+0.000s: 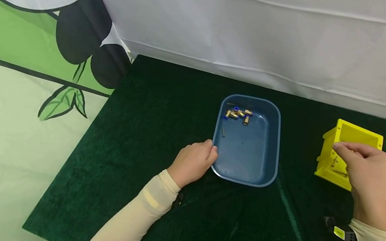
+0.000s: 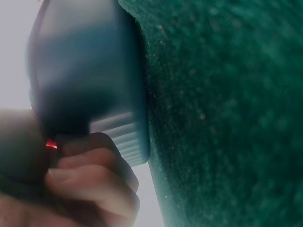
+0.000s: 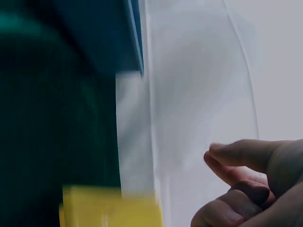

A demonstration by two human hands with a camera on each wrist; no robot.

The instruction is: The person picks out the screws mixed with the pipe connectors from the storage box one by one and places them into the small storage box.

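My left hand (image 1: 194, 160) grips the near left rim of a blue plastic tray (image 1: 246, 162); in the left wrist view its curled fingers (image 2: 90, 182) are against the tray's side. Several brass fittings (image 1: 234, 115) with blue ends lie grouped at the far left inside the tray, and a small screw (image 1: 223, 132) lies nearer. My right hand (image 1: 372, 172) is above a yellow bin (image 1: 329, 161) holding several screws (image 1: 338, 172). Its thumb and index fingertip meet, the other fingers are curled, and nothing shows between them in the right wrist view.
A dark green cloth (image 1: 132, 128) covers the table, with its left edge in view. White fabric (image 1: 251, 33) hangs behind it, and a printed cloth (image 1: 11, 110) hangs at the left. The bin stands to the right of the tray, with a gap between them.
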